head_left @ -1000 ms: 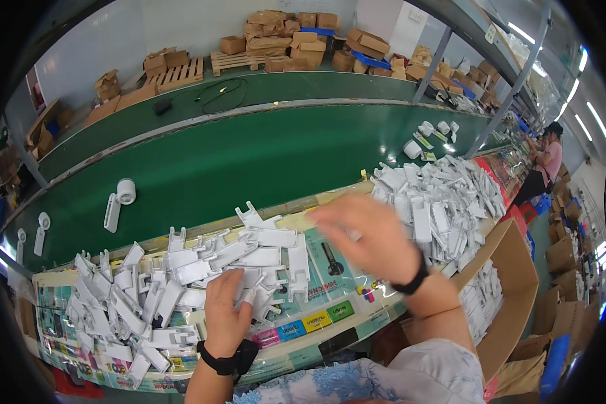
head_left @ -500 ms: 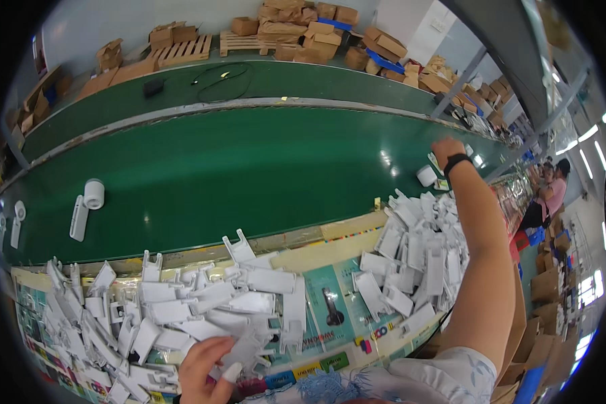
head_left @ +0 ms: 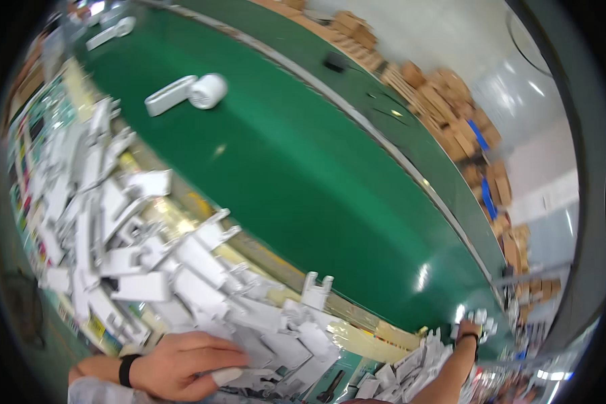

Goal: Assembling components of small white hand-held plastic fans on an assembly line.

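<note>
At the lower left, my left hand (head_left: 188, 363) reaches over a heap of white plastic parts (head_left: 141, 286), with a black band on its wrist and a white cover on its thumb. Its fingers lie together against the thumb, closed on a greyish-white plastic part (head_left: 257, 345) that is blurred. Far off at the lower right, my right hand (head_left: 469, 328) is stretched out over the green belt, beside several small white items (head_left: 481, 316). Its fingers look curled, but what they hold is too small to make out. A second heap of white plastic parts (head_left: 400, 374) lies near the right forearm.
A white cylindrical-headed device (head_left: 207, 91) with a flat arm lies on the green conveyor belt (head_left: 303, 175). A similar white one (head_left: 118, 30) lies farther left. Printed sheets cover the near worktop. Beyond the belt's metal rail stand cardboard boxes (head_left: 451, 94) and a black box (head_left: 335, 62).
My view has turned and tilted, so the belt now slants down to the right. My left hand stays at the near heap; my right arm still reaches far right and shows less.
</note>
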Action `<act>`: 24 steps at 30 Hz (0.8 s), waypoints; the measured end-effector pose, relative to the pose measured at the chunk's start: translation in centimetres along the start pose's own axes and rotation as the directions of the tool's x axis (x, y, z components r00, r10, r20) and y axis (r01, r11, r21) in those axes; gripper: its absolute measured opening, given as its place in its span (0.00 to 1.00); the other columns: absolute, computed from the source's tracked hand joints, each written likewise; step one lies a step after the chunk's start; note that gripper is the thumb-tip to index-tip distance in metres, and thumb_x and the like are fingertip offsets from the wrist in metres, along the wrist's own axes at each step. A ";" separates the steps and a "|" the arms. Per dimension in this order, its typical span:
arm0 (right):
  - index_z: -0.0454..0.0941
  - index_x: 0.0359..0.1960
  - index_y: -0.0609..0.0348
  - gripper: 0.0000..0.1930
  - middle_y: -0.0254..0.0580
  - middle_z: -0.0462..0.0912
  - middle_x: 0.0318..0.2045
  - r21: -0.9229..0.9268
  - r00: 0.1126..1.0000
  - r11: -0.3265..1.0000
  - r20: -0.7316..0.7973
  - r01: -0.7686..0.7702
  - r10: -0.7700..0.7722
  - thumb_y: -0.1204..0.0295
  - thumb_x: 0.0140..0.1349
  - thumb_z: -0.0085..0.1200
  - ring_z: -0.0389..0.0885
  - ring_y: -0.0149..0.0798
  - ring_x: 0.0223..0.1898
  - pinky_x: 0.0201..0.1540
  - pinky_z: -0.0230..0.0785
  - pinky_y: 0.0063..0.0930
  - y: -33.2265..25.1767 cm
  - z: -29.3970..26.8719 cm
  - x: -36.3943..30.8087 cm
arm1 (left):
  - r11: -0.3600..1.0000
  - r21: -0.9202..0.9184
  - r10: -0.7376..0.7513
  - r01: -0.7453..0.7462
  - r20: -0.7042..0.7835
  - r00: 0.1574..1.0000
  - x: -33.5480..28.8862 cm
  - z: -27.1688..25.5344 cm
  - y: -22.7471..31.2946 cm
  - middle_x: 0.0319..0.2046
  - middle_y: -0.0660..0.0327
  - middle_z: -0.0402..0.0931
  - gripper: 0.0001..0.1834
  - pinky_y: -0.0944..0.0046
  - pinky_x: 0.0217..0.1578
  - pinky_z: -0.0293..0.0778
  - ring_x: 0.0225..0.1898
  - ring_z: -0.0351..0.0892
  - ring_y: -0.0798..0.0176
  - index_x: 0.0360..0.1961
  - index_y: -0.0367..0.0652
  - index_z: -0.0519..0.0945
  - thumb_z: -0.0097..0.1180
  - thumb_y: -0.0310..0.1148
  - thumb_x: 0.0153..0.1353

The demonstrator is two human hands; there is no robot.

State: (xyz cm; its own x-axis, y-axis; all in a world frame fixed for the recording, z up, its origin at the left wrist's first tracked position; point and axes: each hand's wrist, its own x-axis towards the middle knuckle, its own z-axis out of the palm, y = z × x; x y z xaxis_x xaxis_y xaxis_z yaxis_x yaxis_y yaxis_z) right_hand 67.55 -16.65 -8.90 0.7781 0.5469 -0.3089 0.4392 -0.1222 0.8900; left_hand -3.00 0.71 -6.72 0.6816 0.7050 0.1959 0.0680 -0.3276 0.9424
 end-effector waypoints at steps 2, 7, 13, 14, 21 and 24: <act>0.71 0.45 0.50 0.21 0.41 0.76 0.46 0.244 0.985 0.958 0.114 -0.151 0.126 0.65 0.46 0.58 0.76 0.42 0.48 0.49 0.69 0.39 3.6 -0.8 -1.1 | 0.994 -0.038 0.105 -0.103 0.065 0.992 -1.1 -0.5 0.7 0.44 0.56 0.73 0.21 0.60 0.43 0.72 0.43 0.73 0.54 0.48 0.40 0.73 0.50 0.25 0.50; 0.63 0.48 0.60 0.37 0.53 0.67 0.50 0.625 0.874 0.737 -0.175 -0.258 0.454 0.68 0.31 0.67 0.67 0.50 0.53 0.54 0.63 0.36 10.4 -7.8 -8.8 | 0.990 -0.042 0.131 -0.132 -0.008 0.991 -3.4 1.0 1.9 0.45 0.57 0.73 0.20 0.61 0.43 0.71 0.45 0.73 0.56 0.46 0.43 0.75 0.48 0.23 0.50; 0.55 0.57 0.67 0.35 0.61 0.62 0.53 0.721 0.547 0.663 -0.644 0.202 0.534 0.68 0.48 0.57 0.61 0.57 0.55 0.57 0.56 0.42 13.6 -14.2 -19.2 | 0.971 -0.240 0.002 0.010 0.048 0.999 -3.0 1.6 2.2 0.37 0.59 0.76 0.14 0.67 0.35 0.73 0.35 0.77 0.63 0.42 0.43 0.78 0.51 0.27 0.53; 0.54 0.58 0.68 0.36 0.60 0.61 0.54 0.651 0.394 0.682 -0.753 0.332 0.527 0.68 0.50 0.57 0.62 0.55 0.56 0.58 0.56 0.40 14.7 -12.4 -19.0 | 0.968 -0.249 0.032 -0.039 -0.032 0.999 -2.7 1.6 2.0 0.34 0.60 0.77 0.12 0.69 0.34 0.72 0.31 0.78 0.66 0.40 0.42 0.78 0.52 0.30 0.54; 0.58 0.56 0.63 0.34 0.42 0.68 0.49 0.512 0.611 -0.359 -0.746 0.780 0.265 0.73 0.45 0.58 0.67 0.36 0.50 0.54 0.59 0.27 -2.1 -32.5 -40.4 | 0.944 -0.130 0.186 -0.303 -0.549 0.815 -2.7 -1.0 0.4 0.51 0.56 0.68 0.17 0.66 0.55 0.59 0.55 0.64 0.63 0.50 0.36 0.71 0.42 0.30 0.62; 0.59 0.57 0.62 0.37 0.40 0.69 0.49 0.467 0.610 -0.587 -0.790 0.661 0.059 0.72 0.43 0.61 0.68 0.35 0.51 0.54 0.60 0.28 -5.9 -32.3 -43.6 | 0.860 -0.367 0.173 -0.355 -0.445 0.879 -1.1 0.1 -0.2 0.54 0.54 0.66 0.21 0.64 0.56 0.58 0.58 0.61 0.62 0.53 0.36 0.68 0.36 0.39 0.66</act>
State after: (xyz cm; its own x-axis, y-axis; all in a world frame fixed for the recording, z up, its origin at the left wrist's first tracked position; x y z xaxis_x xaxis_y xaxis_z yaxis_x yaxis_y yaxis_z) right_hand 16.53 -12.98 10.14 0.1461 0.9808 0.1292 0.4660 0.0470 -0.8836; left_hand -3.71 -0.02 -7.18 0.2860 0.8430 0.4556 -0.4511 -0.3010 0.8402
